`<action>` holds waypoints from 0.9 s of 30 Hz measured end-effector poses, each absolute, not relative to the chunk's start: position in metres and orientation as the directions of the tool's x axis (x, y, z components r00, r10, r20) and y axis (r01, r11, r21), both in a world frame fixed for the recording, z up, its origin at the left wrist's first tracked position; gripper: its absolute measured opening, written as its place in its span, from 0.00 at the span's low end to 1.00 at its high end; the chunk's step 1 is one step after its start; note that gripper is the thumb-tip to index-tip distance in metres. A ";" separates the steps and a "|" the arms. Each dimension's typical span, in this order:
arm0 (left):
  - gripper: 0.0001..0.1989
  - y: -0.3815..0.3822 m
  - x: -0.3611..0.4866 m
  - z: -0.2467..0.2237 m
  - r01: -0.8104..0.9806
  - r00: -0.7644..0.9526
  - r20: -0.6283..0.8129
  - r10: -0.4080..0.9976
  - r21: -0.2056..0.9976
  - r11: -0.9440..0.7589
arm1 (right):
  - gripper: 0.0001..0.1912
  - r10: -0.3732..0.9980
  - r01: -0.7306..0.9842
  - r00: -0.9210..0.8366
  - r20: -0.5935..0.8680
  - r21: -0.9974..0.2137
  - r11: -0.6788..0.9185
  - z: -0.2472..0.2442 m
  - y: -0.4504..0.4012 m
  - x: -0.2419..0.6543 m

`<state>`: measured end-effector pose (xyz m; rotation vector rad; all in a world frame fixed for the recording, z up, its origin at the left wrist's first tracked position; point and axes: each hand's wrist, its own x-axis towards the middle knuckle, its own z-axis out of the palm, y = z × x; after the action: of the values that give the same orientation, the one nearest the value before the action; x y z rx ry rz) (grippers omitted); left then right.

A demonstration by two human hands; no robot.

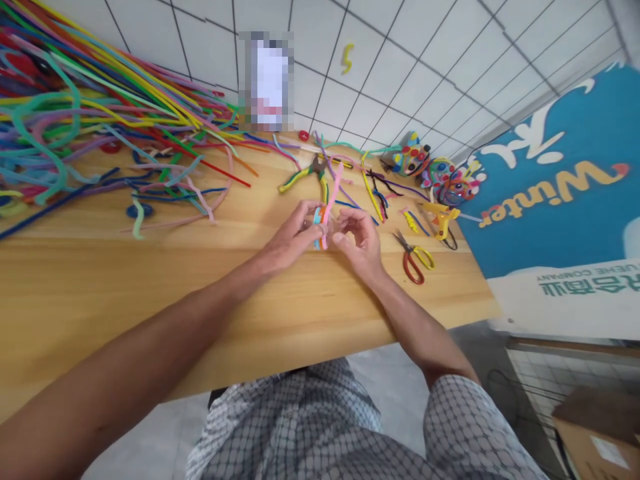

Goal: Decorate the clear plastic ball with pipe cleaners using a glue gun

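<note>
My left hand (295,237) is closed round a small see-through piece wrapped in blue, orange and pink pipe cleaners. One pink pipe cleaner (336,190) sticks up from it, its free end pointing away from me. My right hand (361,241) curls at the right side of this piece, thumb and fingers bent round its clear part, which is hard to make out. Just beyond my hands lie pliers (299,177) with yellow-green handles. To the right, scissors (414,257) with one red and one yellow handle rest on the wooden table (210,333).
A big heap of coloured pipe cleaners (125,100) covers the back left. A phone (271,83) stands by the tiled wall. Decorated figures (450,180) and a yellow glue gun (441,219) are at the right. A blue board (560,180) borders the table there.
</note>
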<state>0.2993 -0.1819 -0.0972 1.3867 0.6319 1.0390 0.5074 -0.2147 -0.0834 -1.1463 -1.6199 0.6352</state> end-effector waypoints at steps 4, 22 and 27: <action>0.22 -0.183 0.303 -0.096 -0.262 0.406 0.205 0.891 0.960 -0.101 | 0.29 0.846 0.485 -0.115 0.520 -0.714 0.505 -0.094 -0.215 0.511; 0.23 -0.184 0.301 -0.109 -0.245 0.359 0.273 0.892 0.950 -0.192 | 0.23 0.743 0.562 -0.231 0.628 -0.537 0.629 -0.101 -0.216 0.504; 0.26 -0.186 0.292 -0.112 -0.174 0.357 0.326 0.875 0.944 -0.281 | 0.25 0.734 0.517 -0.259 0.628 -0.552 0.654 -0.103 -0.214 0.502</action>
<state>0.2916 -0.1862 -0.1118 1.5026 0.6645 1.1780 0.5018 -0.2139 -0.1029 -0.9811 -1.9309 0.2904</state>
